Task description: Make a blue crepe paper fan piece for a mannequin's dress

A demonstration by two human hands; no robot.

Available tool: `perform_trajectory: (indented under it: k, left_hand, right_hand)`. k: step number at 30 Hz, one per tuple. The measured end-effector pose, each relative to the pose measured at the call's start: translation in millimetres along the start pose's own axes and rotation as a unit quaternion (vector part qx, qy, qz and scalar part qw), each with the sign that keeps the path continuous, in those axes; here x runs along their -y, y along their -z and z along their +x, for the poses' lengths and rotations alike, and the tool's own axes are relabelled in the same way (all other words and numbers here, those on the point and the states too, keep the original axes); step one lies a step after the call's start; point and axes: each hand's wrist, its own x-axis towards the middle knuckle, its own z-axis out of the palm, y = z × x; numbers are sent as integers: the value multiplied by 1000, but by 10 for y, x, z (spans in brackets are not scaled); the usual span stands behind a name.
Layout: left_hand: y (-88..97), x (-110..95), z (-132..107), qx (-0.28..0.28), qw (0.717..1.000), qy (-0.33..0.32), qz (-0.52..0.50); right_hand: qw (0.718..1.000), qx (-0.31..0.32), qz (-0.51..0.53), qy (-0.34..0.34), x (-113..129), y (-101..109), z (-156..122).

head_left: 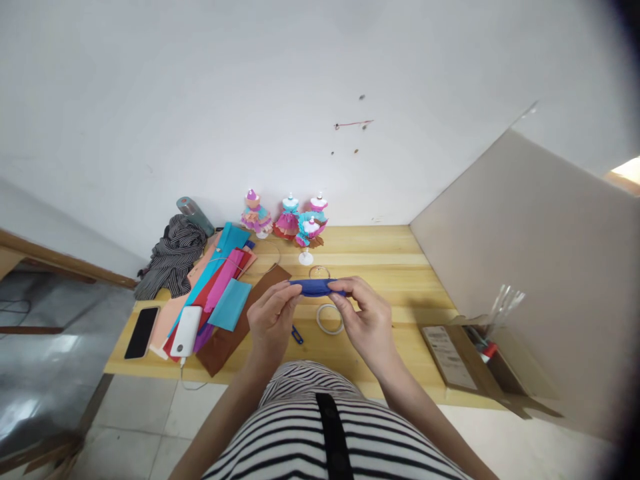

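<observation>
Between both hands I hold a folded strip of dark blue crepe paper [315, 288], stretched level above the table. My left hand [273, 317] pinches its left end between thumb and fingers. At the right end, my right hand [365, 317] pinches it the same way. Under the hands lie a white ring of tape [330, 319] and a small dark blue tool [297, 335], whose kind I cannot make out. Behind the strip is a thin round loop [320, 272]. Several small dress forms in ruffled paper dresses [289, 217] stand by the wall.
On the left lie coloured paper sheets [231, 303], a white power bank [187, 331] with a cable, a phone [142, 333], striped cloth [175, 257] and a bottle [195, 215]. An open cardboard box [457, 360] holding clear sticks is at the right edge of the wooden table [390, 260].
</observation>
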Motion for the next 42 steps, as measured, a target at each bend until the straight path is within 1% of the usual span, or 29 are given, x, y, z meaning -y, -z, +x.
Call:
perform_trajectory:
  k: [5,7,10,15,20,24,26,28,31,33,37,42]
  left_hand:
    - [-16,49,-41,1,1000,27,-11]
    - [-26,63,-50,-2,999,41,-14]
    - [-38,79,-48,0,999,49,-21]
    - [-23,86,-3,20,998,37,-44]
    - [49,82,52,59,996,26,-56]
    - [79,79,44,85,993,65,-51]
    - [70,79,21,81,991,94,-56]
    - [53,73,-1,67,989,110,-67]
    - [38,42,-14,34,991,108,-67]
    - [41,7,-6,18,992,106,-65]
    - [51,-66,21,4,989,113,-100]
    - [39,-114,21,-6,981,131,-143]
  right_hand:
    - [999,10,-1,-40,-23,-10,-32]
    - [999,8,-1,-44,-24,-10,-41]
    - [1000,-2,-3,-30,-19,-4,-43]
    - [1000,-16,-3,3,-6,31,-30]
    - [1000,-11,-3,27,4,79,-5]
    - [1000,4,2,15,-12,81,-6]
    - [1000,7,11,-2,-30,69,-19]
    - [999,4,29,-24,-45,56,-31]
    - [995,-4,71,-65,-44,49,-30]
    - [991,-9,107,-80,-27,56,-15]
    - [983,-12,171,-63,8,83,13]
    - [979,-17,200,-22,21,86,9]
